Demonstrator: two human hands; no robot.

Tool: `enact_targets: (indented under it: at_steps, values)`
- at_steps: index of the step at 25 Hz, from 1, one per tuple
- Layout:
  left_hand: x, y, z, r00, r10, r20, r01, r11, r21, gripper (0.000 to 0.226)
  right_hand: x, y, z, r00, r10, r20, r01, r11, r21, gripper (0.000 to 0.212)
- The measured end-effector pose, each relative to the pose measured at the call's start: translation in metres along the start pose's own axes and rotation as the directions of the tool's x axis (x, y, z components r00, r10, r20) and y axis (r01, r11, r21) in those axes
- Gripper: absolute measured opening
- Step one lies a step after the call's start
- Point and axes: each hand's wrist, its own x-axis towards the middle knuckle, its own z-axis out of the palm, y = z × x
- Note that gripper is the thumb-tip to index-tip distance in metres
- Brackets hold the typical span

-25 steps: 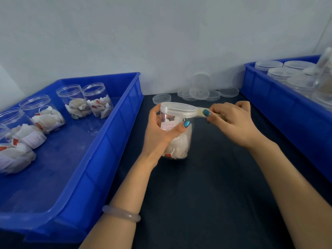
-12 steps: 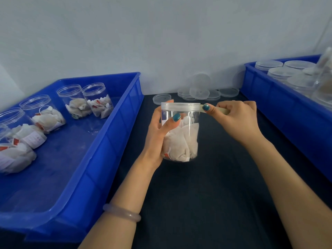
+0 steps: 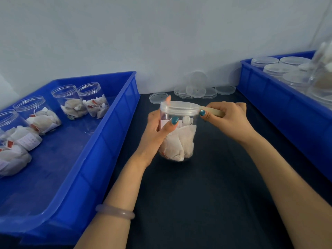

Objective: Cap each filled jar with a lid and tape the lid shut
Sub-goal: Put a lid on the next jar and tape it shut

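Observation:
A clear jar (image 3: 181,141) filled with white tea bags stands at the middle of the dark table, capped with a clear lid (image 3: 179,107). My left hand (image 3: 158,130) grips the jar's left side, thumb across the front below the lid. My right hand (image 3: 228,119) pinches a strip of pale tape (image 3: 213,111) that runs from the lid's right edge into my curled fingers.
A blue bin (image 3: 100,146) on the left holds several open filled jars (image 3: 80,103). Another blue bin (image 3: 280,108) on the right holds several capped jars (image 3: 280,69). Loose clear lids (image 3: 195,90) lie by the back wall, one (image 3: 158,97) just behind the jar.
The jar has been tipped upright and set lower on the table. My left thumb slid down off the lid onto the jar's front, while my right hand keeps the tape taut.

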Motion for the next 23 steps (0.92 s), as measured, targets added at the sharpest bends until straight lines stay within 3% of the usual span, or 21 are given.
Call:
enact_targets:
  at_steps: [2,4,7,9,11,15,19,23]
  values:
    - [-0.001,-0.003,0.001,0.982,0.140,-0.128,-0.124,0.984,0.125,0.093,0.001,-0.001,0.001,0.998,-0.011,-0.070,0.004,0.995,-0.098,0.053]
    - [-0.002,-0.007,0.006,0.976,0.167,-0.137,-0.150,0.980,0.128,0.099,0.000,-0.005,0.004,0.994,-0.045,-0.097,0.025,0.979,-0.204,0.060]
    - [-0.001,-0.003,0.019,0.975,0.152,-0.165,-0.125,0.979,0.163,0.114,-0.001,-0.013,0.009,0.994,-0.096,-0.054,0.077,0.956,-0.282,0.071]
    - [0.002,0.003,0.021,0.962,0.104,-0.252,-0.059,0.982,0.181,0.118,-0.001,-0.012,0.006,0.993,-0.119,-0.025,0.105,0.943,-0.315,0.064]
    - [0.003,0.002,0.016,0.961,0.092,-0.262,-0.027,0.970,0.243,0.108,0.000,-0.007,-0.004,0.986,-0.161,-0.041,0.133,0.912,-0.387,0.050]
    - [0.004,0.001,-0.002,0.994,0.070,-0.080,-0.053,0.979,0.196,0.093,-0.003,-0.002,-0.009,0.968,-0.242,-0.062,0.192,0.880,-0.435,0.027]
    - [0.002,0.005,-0.010,0.993,0.081,0.082,-0.091,0.988,0.123,0.080,0.000,-0.003,0.002,0.983,-0.183,0.033,0.185,0.944,-0.274,0.052]
    - [0.003,0.021,-0.020,0.965,0.019,0.261,-0.078,0.972,0.220,0.085,-0.002,0.003,-0.001,0.979,-0.202,-0.010,0.197,0.963,-0.184,0.059]
